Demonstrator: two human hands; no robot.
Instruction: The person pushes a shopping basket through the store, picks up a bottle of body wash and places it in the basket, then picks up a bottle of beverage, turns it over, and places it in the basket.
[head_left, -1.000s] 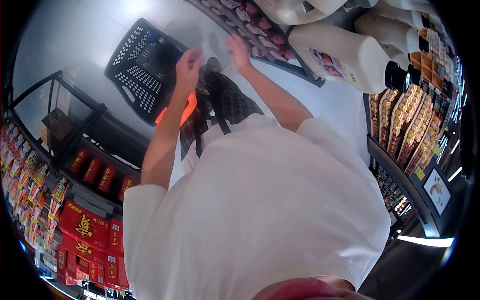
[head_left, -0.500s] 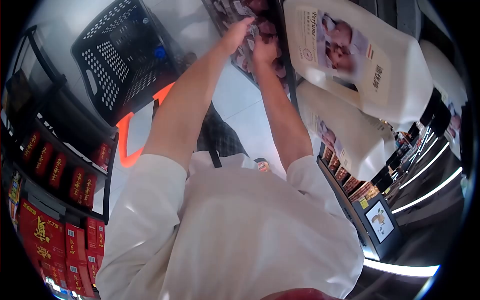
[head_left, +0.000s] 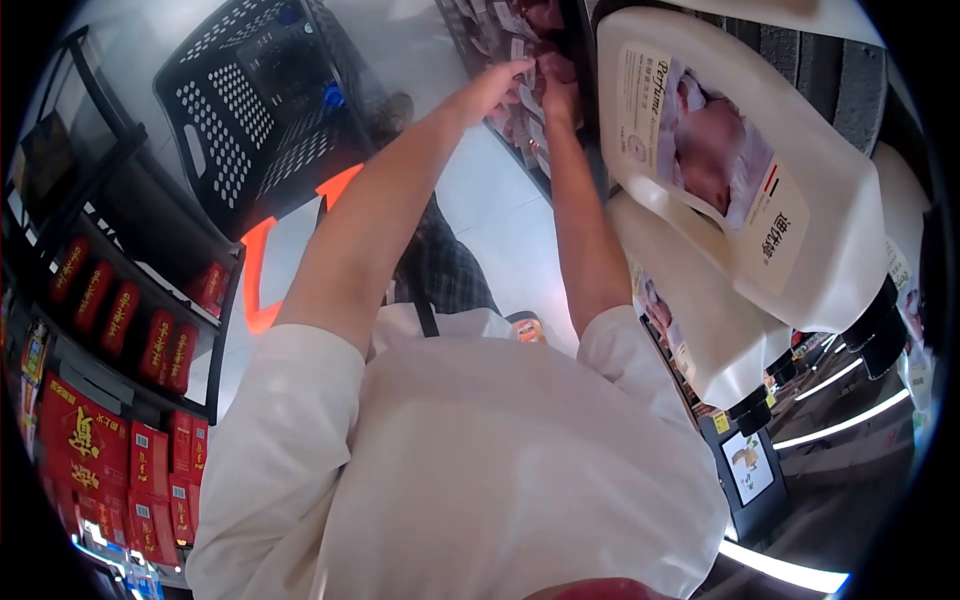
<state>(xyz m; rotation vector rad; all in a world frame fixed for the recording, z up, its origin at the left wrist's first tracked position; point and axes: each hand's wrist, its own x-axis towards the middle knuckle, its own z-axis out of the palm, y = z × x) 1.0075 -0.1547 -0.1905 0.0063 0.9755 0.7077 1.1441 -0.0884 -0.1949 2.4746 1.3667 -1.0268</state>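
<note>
Up at the top of the head view, my left hand [head_left: 496,90] reaches to a row of dark pinkish-purple packages [head_left: 508,22] with pale labels. Its fingers are stretched out and apart, with the tips at the packages. Close beside it on the right, my right hand [head_left: 560,100] has its fingers curled at one dark pink package [head_left: 556,68] and appears to grip it. Small size and blur hide what kind of goods these are. Right of my right hand stands a large white jug [head_left: 800,150] with a "Perfume" label.
A black shopping basket [head_left: 195,150] with an orange handle [head_left: 254,275] is at the left; a blue cap [head_left: 333,96] shows inside. Red cans [head_left: 120,318] and red boxes [head_left: 85,440] fill the left shelf. A second white jug [head_left: 700,300] and a small screen [head_left: 748,468] are on the right.
Both hands have shifted slightly right and down in the view, and my left fingers have spread. The basket and jugs have also shifted in view as the head moved.
</note>
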